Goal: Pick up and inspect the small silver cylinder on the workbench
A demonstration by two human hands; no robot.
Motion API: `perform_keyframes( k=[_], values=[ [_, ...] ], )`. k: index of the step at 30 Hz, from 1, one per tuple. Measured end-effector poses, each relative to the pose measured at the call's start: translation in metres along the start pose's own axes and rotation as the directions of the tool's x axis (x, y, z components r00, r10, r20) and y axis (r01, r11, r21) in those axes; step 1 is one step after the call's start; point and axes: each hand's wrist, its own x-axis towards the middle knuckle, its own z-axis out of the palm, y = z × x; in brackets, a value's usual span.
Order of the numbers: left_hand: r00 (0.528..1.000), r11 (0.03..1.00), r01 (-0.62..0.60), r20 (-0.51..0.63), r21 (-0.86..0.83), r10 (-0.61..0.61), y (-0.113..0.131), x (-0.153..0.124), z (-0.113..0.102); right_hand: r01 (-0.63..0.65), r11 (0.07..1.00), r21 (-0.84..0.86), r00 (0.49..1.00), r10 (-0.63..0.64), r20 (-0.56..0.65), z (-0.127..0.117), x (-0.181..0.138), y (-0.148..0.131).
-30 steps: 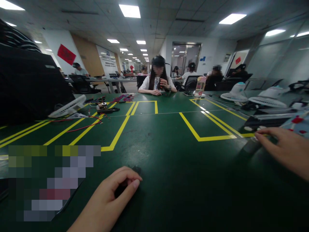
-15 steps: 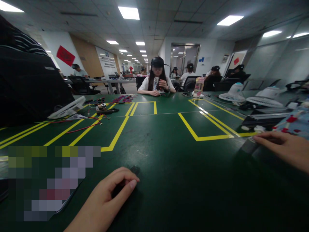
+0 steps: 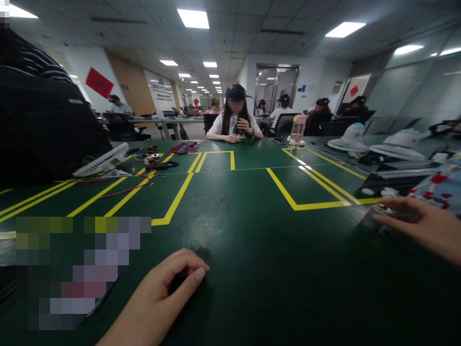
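My left hand (image 3: 158,298) rests low in the middle of the green table (image 3: 252,240). Its thumb and fingers are curled around a small black part (image 3: 179,282), and another small black bit (image 3: 201,252) lies just beyond the fingertips. My right hand (image 3: 421,226) reaches in from the right edge with its fingers stretched out flat. Their tips touch a dark flat object (image 3: 370,220) on the table, next to a small shiny piece (image 3: 382,209). What that dark object is cannot be made out.
Yellow tape lines (image 3: 288,194) mark boxes on the table. White fan parts (image 3: 103,162) and red wires (image 3: 122,190) lie at the left, more fans (image 3: 396,146) and a dark tray (image 3: 399,180) at the right. A person (image 3: 235,120) sits opposite, and another person's dark back (image 3: 43,125) fills the left.
My right hand has slid a little to the left along the dark object. My left hand stays curled on the small black part in the same place.
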Motion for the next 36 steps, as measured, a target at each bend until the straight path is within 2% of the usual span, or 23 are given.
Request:
perform_keyframes(
  k=[3, 5, 7, 9, 12, 14, 15, 18, 20, 25, 28, 32, 36],
  values=[
    [1.0, 1.0, -0.014, -0.007, -0.005, 0.014, 0.002, 0.002, 0.001, 0.086, 0.996, 0.034, 0.995, -0.084, -0.054, 0.015, -0.022, -0.024],
    [1.0, 1.0, -0.016, -0.011, -0.002, 0.016, 0.002, 0.002, 0.002, 0.257, 0.953, 0.163, 0.967, -0.254, -0.039, 0.03, -0.045, -0.051],
    [1.0, 1.0, -0.014, -0.013, 0.006, 0.014, 0.002, 0.002, 0.002, 0.458, 0.833, 0.31, 0.877, -0.48, -0.006, 0.047, -0.072, -0.084],
    [1.0, 1.0, -0.016, -0.009, 0.014, 0.017, 0.001, 0.001, 0.001, 0.596, 0.693, 0.405, 0.751, -0.66, 0.024, 0.063, -0.099, -0.119],
    [1.0, 1.0, -0.021, -0.005, 0.018, 0.021, 0.0, -0.001, 0.001, 0.671, 0.54, 0.508, 0.6, -0.798, 0.055, 0.08, -0.127, -0.157],
    [1.0, 1.0, -0.023, -0.01, 0.018, 0.023, 0.0, 0.0, 0.001, 0.668, 0.492, 0.559, 0.553, -0.83, 0.069, 0.088, -0.135, -0.168],
    [1.0, 1.0, -0.019, -0.013, 0.015, 0.019, 0.001, 0.0, 0.001, 0.653, 0.496, 0.573, 0.555, -0.828, 0.084, 0.091, -0.137, -0.169],
    [0.999, 1.0, -0.001, -0.041, 0.013, 0.002, 0.01, 0.005, 0.005, 0.556, 0.576, 0.599, 0.625, -0.765, 0.157, 0.098, -0.135, -0.164],
    [0.997, 0.999, -0.031, -0.071, 0.021, 0.033, 0.023, 0.012, 0.01, 0.484, 0.616, 0.622, 0.656, -0.725, 0.209, 0.101, -0.134, -0.161],
    [0.971, 0.973, -0.23, -0.065, 0.015, 0.23, 0.063, 0.035, 0.024, 0.396, 0.614, 0.683, 0.651, -0.712, 0.264, 0.098, -0.134, -0.167],
    [0.952, 0.957, -0.29, -0.098, 0.008, 0.289, 0.076, 0.045, 0.027, 0.388, 0.602, 0.698, 0.63, -0.726, 0.276, 0.094, -0.133, -0.169],
    [0.949, 0.964, -0.264, -0.187, -0.023, 0.255, 0.07, 0.044, 0.024, 0.47, 0.611, 0.637, 0.635, -0.735, 0.237, 0.092, -0.127, -0.162],
    [0.975, 0.978, -0.2, -0.088, 0.067, 0.205, 0.051, 0.042, 0.032, 0.517, 0.617, 0.593, 0.649, -0.734, 0.198, 0.092, -0.124, -0.156]
  ],
)
